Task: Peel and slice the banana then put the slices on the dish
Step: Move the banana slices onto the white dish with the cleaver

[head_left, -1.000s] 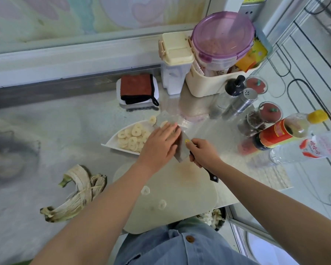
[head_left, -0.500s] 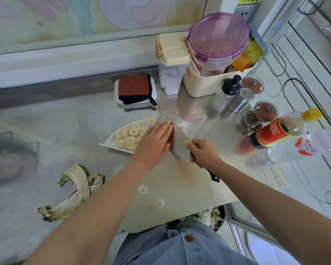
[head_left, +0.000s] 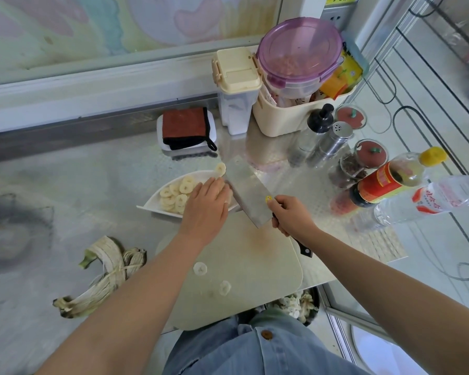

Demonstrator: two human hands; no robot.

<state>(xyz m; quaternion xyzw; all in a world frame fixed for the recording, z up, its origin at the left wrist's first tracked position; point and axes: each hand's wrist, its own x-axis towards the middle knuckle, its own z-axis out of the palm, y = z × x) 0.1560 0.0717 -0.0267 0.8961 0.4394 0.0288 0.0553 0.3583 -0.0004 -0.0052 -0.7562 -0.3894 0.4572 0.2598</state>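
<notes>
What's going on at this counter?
A person is moving banana slices to a dish. The right hand grips a cleaver, with its blade held across the dish edge. The left hand lies open beside the blade, apparently sweeping slices off it. Many slices are already on the dish, and two more lie on the board. The peel lies to the left.

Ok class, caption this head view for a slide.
Left hand beside the cleaver over the dish of banana slices; right hand grips its handle.
</notes>
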